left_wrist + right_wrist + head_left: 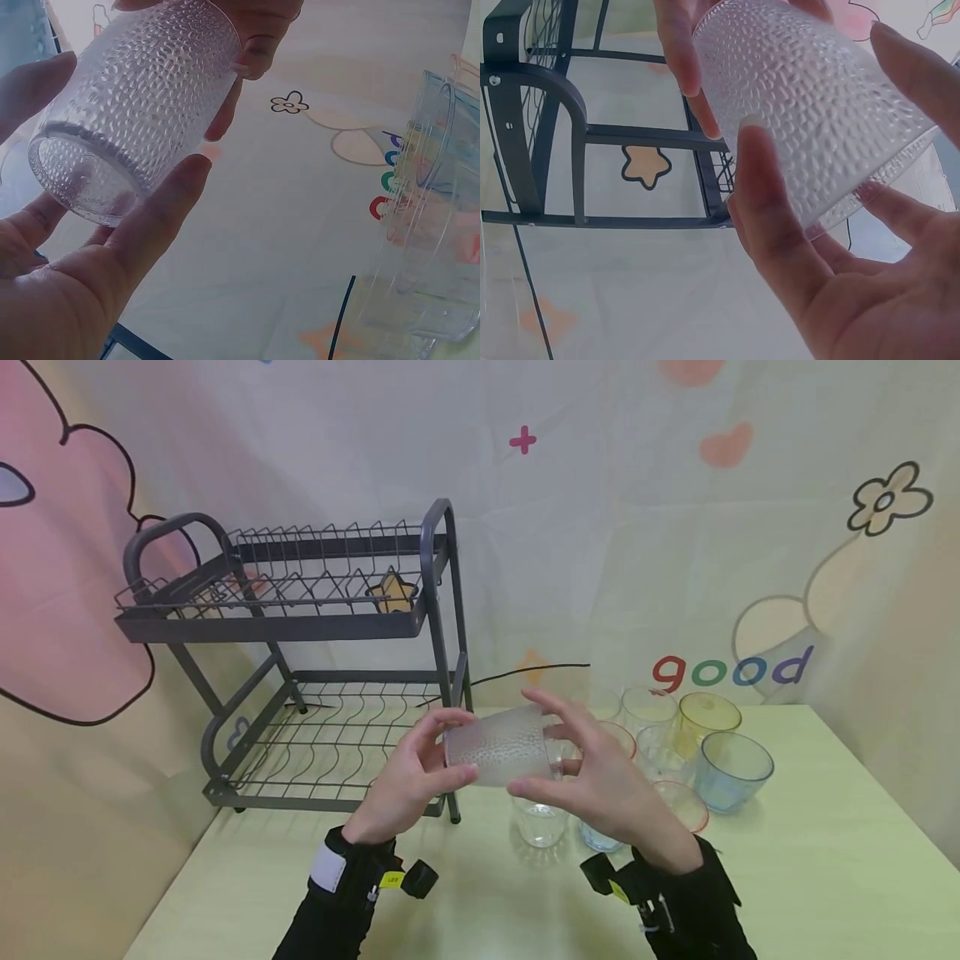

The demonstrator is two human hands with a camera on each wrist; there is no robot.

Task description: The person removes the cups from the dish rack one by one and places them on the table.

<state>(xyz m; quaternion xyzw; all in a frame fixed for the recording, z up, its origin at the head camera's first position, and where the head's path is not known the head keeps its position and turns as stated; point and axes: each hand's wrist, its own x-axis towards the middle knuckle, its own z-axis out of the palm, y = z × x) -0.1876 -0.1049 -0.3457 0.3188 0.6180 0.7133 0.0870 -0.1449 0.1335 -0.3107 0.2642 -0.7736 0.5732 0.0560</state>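
A clear drinking glass (498, 747) with a pebbled surface lies nearly sideways in the air between both hands. My left hand (408, 785) grips its base end, thumb on one side and fingers on the other. At the rim end, my right hand (607, 777) holds it between thumb and fingers. The left wrist view shows the thick base of this glass (150, 97) close to the left palm. In the right wrist view, the wider mouth of the glass (802, 97) faces the right palm.
A dark two-tier dish rack (270, 627) stands at the left on the pale table (795, 877). Behind and below the right hand are several glasses, among them a yellow glass (708, 714), a blue glass (731, 772), a red-rimmed glass (684, 806) and a clear glass (540, 825).
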